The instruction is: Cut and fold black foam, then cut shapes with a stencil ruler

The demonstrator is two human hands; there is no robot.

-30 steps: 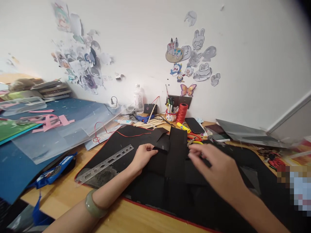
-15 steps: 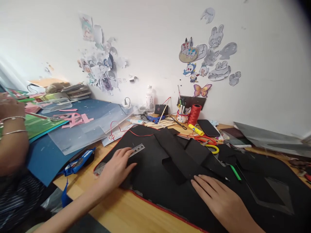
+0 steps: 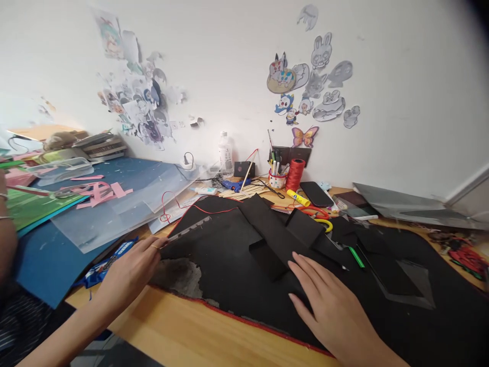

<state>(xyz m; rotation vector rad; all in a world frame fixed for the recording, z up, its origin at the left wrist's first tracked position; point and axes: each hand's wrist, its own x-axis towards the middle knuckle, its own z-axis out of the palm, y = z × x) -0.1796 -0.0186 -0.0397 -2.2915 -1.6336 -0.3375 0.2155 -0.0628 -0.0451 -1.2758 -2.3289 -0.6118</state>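
Observation:
My left hand is closed on a clear ruler, tilted at the left edge of the black mat. A worn grey patch shows on the mat beside that hand. My right hand lies with fingers spread on the mat, its fingertips at the lower end of a long black strip. Other folded black pieces lie beside the strip. A pencil tip and a green pen are beyond my right hand.
Yellow-handled scissors, a glue stick, a phone and a red thread spool stand or lie behind. At left are a blue packet, plastic sheets and another person's arm.
My left hand has moved left and taken hold of the ruler, which is now tilted up. The worn patch is uncovered. My right thumb has spread. The view has shifted right.

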